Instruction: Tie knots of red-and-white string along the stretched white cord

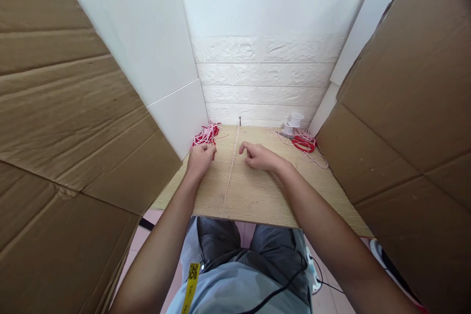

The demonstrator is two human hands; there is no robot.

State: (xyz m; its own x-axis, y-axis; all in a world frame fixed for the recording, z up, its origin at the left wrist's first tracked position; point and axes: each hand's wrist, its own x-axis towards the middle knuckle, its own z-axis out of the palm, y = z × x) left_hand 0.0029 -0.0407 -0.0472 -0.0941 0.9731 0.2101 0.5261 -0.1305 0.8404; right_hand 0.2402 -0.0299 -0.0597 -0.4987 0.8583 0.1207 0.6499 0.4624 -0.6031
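A thin pale cord [231, 167] runs from a small dark hook [240, 120] at the back of the wooden table down to its front edge. Left of the cord, my left hand [200, 161] is closed in a fist; whatever it may hold is hidden. Just behind that fist lies a tangled pile of red and pink-white threads [206, 135]. My right hand [259, 157] is on the cord's other side, apart from it. Its index finger is bent and a gap shows between finger and thumb, with nothing visible there.
Red-handled scissors [303, 144] lie at the back right among loose pink threads [312, 158]. White spools [295, 119] stand behind them. Cardboard panels [91, 108] flank the wooden table [257, 196] on both sides, and a white brick-patterned wall [265, 73] closes the back.
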